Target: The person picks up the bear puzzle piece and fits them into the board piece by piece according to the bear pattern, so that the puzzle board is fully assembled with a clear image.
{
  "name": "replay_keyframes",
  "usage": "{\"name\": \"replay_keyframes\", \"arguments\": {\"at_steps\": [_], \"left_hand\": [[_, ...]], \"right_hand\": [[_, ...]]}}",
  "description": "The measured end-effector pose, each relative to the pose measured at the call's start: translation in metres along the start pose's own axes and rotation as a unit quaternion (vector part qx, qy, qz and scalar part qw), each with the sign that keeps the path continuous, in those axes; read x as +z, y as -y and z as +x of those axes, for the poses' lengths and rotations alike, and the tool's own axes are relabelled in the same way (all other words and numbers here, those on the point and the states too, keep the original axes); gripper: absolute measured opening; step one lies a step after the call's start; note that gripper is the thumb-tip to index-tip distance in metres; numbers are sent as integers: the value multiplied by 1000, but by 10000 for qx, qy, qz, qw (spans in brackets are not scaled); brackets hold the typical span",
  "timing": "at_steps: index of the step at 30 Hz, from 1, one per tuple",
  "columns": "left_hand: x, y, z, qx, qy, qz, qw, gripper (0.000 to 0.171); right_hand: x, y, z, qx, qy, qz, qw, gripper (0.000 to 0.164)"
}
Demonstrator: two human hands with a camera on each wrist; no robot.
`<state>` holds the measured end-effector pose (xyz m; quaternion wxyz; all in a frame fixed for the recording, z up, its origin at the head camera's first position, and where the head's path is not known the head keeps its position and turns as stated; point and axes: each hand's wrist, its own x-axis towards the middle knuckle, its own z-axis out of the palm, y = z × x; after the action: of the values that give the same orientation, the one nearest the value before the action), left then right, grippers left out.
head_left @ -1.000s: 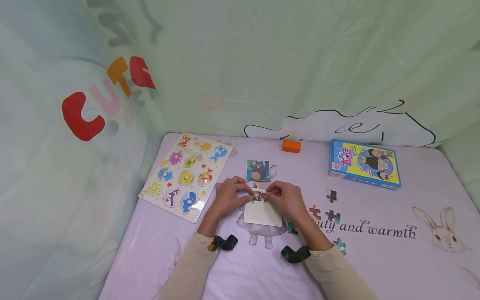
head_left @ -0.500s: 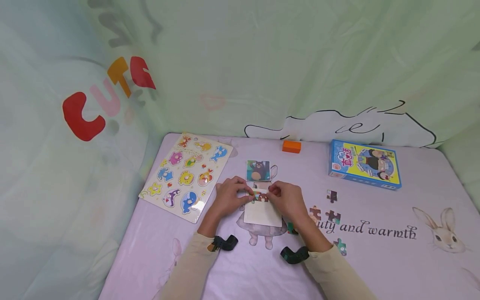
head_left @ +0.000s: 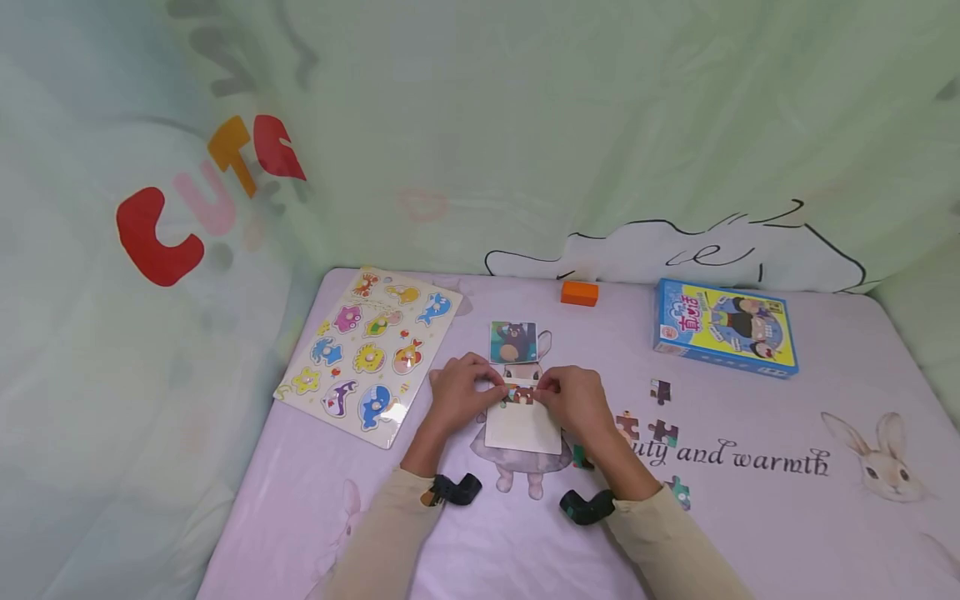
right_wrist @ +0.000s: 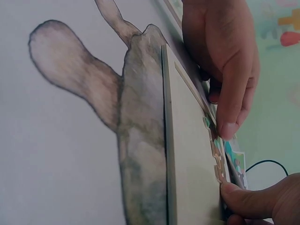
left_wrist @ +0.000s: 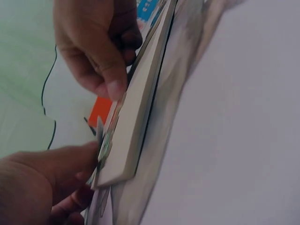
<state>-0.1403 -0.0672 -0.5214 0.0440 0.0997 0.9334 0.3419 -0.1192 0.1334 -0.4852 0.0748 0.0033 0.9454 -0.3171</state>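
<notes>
In the head view a pale puzzle board [head_left: 522, 429] lies on the table. Joined puzzle pieces [head_left: 521, 394] showing a brown bear sit along its far edge. My left hand [head_left: 456, 392] pinches the left end of this row between thumb and fingers. At the right end, the thumb and curled fingers of my right hand [head_left: 577, 404] grip the row. Both thumbs meet the pieces in the right wrist view, where the bear strip [right_wrist: 218, 157] shows between them. The fingertips behind the strip are partly hidden. A bear picture card [head_left: 513, 342] is just beyond the board.
Loose puzzle pieces [head_left: 663, 432] are scattered right of my right forearm. A sea-animal peg board [head_left: 369, 354] lies at the left, an orange block [head_left: 580, 293] at the back. A blue-and-yellow box [head_left: 725, 328] is at the back right. Fabric curtains [head_left: 525, 150] surround the table.
My right hand has come slightly nearer the pieces, with its fingertips close against their right end. My left hand keeps its hold. The whole head view has shifted slightly.
</notes>
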Motion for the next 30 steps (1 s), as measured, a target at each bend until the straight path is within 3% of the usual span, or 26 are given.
{"name": "replay_keyframes", "arguments": {"at_steps": [6, 11, 30], "left_hand": [[6, -6, 2, -260, -296, 30, 9992, 13], [6, -8, 1, -345, -340, -28, 9988, 13], [9, -7, 2, -214, -299, 194, 9991, 16]], "right_hand": [[-2, 2, 2, 144, 80, 22, 9999, 10], [-2, 2, 3, 175, 133, 58, 9997, 10], [2, 4, 1, 121, 222, 283, 9993, 15]]}}
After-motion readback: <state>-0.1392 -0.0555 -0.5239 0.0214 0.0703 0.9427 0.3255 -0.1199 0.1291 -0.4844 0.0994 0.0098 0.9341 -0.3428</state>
